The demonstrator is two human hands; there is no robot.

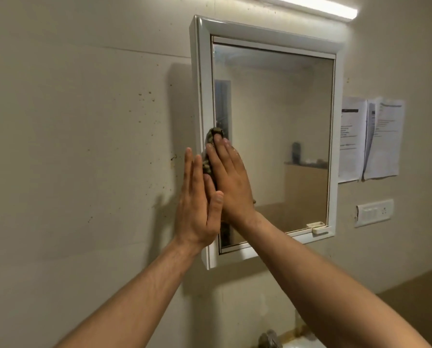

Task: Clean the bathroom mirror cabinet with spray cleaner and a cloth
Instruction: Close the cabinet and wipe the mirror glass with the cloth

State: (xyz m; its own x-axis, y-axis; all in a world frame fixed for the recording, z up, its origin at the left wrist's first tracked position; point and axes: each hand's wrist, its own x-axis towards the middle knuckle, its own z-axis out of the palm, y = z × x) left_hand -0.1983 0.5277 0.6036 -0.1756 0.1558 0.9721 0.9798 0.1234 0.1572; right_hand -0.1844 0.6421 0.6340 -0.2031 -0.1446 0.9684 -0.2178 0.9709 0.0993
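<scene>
The mirror cabinet (265, 36) hangs on the wall with a white frame and a closed mirror door. My right hand (228, 180) lies flat with straight fingers on a dark patterned cloth (211, 140), pressing it against the mirror's left edge. The cloth shows above and left of the fingers. My left hand (198, 204) is flat beside it, fingers straight, against the cabinet's left frame and side, its thumb touching my right hand. No spray cleaner is in view.
A tube light (318, 7) glows above the cabinet. Papers (370, 139) are stuck on the wall to the right, with a switch plate (374, 212) below them. A tap (269, 339) and a basin edge show at the bottom. The wall to the left is speckled.
</scene>
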